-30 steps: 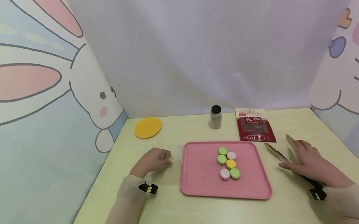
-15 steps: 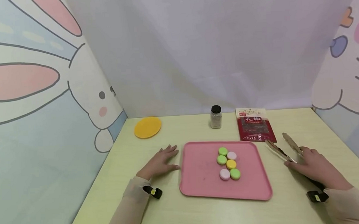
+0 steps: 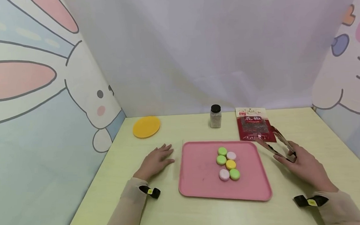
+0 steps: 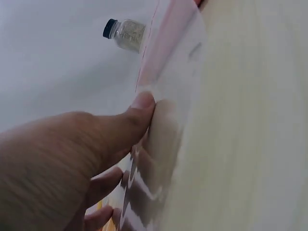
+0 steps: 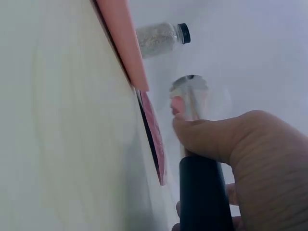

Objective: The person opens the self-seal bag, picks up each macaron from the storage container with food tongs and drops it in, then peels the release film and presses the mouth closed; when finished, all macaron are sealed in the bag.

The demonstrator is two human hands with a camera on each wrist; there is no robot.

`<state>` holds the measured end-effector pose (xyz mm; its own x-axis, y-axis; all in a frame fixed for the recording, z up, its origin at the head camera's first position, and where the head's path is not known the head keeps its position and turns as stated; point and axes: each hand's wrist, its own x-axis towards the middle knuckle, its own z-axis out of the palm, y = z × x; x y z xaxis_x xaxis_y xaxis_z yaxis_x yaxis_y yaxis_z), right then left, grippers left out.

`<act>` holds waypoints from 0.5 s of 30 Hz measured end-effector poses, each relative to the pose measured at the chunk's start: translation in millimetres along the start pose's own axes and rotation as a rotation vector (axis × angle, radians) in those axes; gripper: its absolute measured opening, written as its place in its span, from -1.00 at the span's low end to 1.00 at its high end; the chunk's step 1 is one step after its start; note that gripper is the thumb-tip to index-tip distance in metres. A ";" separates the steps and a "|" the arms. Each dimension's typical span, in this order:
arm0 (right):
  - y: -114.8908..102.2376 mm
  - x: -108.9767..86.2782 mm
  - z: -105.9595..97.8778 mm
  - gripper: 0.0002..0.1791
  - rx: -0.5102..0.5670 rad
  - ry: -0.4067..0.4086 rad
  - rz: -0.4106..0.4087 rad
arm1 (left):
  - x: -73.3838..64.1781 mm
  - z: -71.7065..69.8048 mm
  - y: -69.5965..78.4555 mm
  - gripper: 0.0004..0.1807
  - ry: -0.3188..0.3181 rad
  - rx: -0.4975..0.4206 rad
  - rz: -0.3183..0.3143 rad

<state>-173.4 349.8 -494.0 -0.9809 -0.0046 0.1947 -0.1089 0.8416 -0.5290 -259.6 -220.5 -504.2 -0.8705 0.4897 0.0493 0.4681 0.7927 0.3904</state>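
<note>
My right hand [image 3: 307,166] grips a pair of metal tongs [image 3: 283,140], their arms spread and tips overlapping the red spice packet [image 3: 254,127] in the head view. Close up, the thumb lies along one metal arm above the black handle [image 5: 202,187]. Left of the pink tray [image 3: 197,188], my left hand [image 3: 154,163] has its fingers spread and nearly straight. In the left wrist view its fingertips touch the surface of a clear, glossy, sheet-like thing [image 4: 185,91]. On the tray lie several macarons: green [image 3: 234,174], pale pink [image 3: 224,175] and yellow [image 3: 230,164].
Behind the tray stands a small clear jar [image 3: 215,119] with a black lid. A yellow plate [image 3: 146,127] lies at the back left of the pale wooden table [image 3: 171,215]. Walls printed with rabbits flank both sides; a plain cloth hangs at the back.
The right hand has carried the tongs up and forward, over the packet's corner. My left hand stretched its fingers out towards the tray, then drew back slightly to the left.
</note>
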 end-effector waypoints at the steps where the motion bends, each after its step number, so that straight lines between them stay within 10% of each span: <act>1: -0.4 0.1 0.6 -0.43 -0.005 -0.005 -0.005 | -0.7 -0.9 -1.7 -0.25 -0.009 -0.016 0.006; 6: -0.2 -0.2 0.6 -0.35 -0.016 -0.026 -0.011 | -2.4 -1.3 -7.0 -0.28 -0.015 -0.055 0.063; 15: -0.2 -0.3 1.6 -0.21 -0.026 -0.026 -0.025 | 2.0 5.5 -4.8 -0.76 0.248 -0.089 0.097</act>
<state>-173.4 348.7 -495.3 -0.9819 -0.0395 0.1854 -0.1293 0.8546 -0.5029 -262.7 -221.3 -511.0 -0.8382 0.4490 0.3095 0.5451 0.7063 0.4516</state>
